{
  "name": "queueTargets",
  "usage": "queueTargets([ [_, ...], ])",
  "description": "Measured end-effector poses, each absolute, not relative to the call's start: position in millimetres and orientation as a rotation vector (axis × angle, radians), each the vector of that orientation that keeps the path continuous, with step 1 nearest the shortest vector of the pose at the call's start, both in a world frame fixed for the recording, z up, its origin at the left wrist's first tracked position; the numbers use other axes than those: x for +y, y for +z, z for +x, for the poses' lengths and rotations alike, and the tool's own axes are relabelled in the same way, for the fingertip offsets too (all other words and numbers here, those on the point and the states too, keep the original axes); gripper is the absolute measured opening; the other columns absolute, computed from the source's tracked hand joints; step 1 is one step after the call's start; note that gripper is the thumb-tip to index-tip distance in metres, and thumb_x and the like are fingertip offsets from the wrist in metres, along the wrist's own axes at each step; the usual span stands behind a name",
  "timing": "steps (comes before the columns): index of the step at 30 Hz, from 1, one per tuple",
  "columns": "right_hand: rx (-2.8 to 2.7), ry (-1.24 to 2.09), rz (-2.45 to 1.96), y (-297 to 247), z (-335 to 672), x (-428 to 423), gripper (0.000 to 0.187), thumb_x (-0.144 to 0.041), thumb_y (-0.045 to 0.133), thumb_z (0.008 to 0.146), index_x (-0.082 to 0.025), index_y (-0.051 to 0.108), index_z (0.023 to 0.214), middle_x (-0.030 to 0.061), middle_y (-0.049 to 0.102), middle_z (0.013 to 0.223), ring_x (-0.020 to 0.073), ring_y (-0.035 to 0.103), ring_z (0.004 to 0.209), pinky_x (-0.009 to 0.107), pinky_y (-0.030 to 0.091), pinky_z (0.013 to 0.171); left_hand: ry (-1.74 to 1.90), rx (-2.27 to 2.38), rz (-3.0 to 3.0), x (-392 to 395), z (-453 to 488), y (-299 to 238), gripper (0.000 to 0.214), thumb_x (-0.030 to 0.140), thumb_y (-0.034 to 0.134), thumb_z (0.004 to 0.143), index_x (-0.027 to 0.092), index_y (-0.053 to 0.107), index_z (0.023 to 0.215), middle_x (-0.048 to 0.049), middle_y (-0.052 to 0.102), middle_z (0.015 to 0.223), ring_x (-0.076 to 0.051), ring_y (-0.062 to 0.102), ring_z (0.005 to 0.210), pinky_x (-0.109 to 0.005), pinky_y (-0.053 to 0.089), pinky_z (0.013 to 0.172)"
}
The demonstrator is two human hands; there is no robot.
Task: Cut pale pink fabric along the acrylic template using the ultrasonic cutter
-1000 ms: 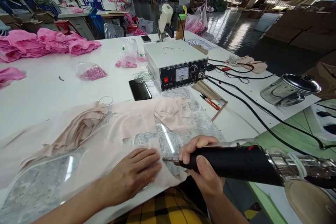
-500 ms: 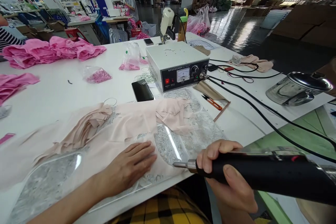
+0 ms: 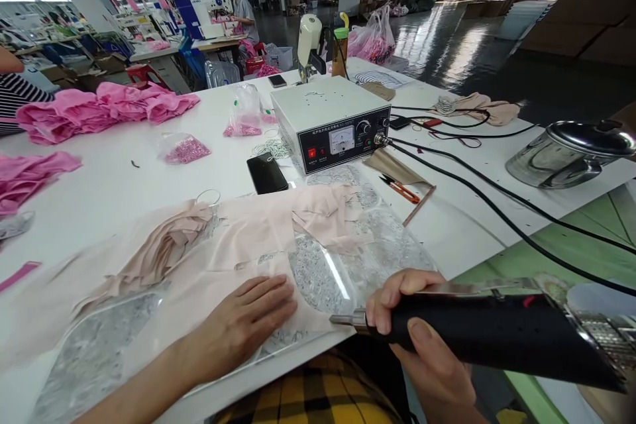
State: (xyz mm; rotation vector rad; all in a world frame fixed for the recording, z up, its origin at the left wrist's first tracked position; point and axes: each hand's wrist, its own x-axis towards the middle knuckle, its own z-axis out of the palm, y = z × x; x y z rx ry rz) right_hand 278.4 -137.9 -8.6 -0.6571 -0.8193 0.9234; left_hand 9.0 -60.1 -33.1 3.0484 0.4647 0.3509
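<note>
My left hand [image 3: 243,321] lies flat, fingers stretched out, on a pale pink piece of fabric [image 3: 213,298]. Under the fabric is a clear template sheet [image 3: 106,331] over a grey speckled surface. My right hand [image 3: 417,331] is wrapped round the black body of a handheld ultrasonic welder [image 3: 487,331]. The welder's metal tip points left and sits at the fabric's right corner, near the table edge; whether it touches the cloth I cannot tell. Further pale pink pieces lie bunched [image 3: 159,245] to the left and loose at the top of the sheet.
Behind the fabric stand a white control box [image 3: 342,126] with black cables [image 3: 477,202] and a phone [image 3: 267,173]. Orange thread snips [image 3: 401,190] and a steel mug [image 3: 561,156] are on the right. Pink cloth [image 3: 104,112] and bags of pink bits [image 3: 183,148] lie left.
The view has tilted slightly. The welder's rear end has swung a little, with more of it in view, and its tip stays near the fabric corner. My left hand keeps its place.
</note>
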Motion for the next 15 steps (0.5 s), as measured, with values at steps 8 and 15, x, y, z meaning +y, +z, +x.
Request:
queueTargets([
  [8, -0.825, 0.901, -0.685, -8.4, 279.4, -139.5, 0.012, -0.033, 0.065, 0.09, -0.024, 0.062, 0.099, -0.0014, 0.059, 0.08, 0.0096, 0.059, 0.055, 0.028, 0.057, 0.055, 0.417, 0.512, 3.021, -67.2, 15.8, -32.8, 0.032, 0.03, 0.045, 0.108, 0.02, 0.064, 0.132, -0.0117, 0.061, 0.139, -0.03, 0.047, 0.141, -0.047, 0.049, 0.112],
  [15, -0.817, 0.869, -0.692, -3.5, 276.6, -136.1, 0.011, -0.032, 0.066, 0.089, -0.024, 0.064, 0.097, -0.0011, 0.06, 0.079, 0.0102, 0.058, 0.052, 0.03, 0.056, 0.052, 0.434, 0.529, 3.012, -68.4, 13.6, -36.9, 0.033, 0.03, 0.057, 0.103, 0.022, 0.061, 0.135, -0.0112, 0.06, 0.141, -0.03, 0.046, 0.142, -0.046, 0.046, 0.115],
])
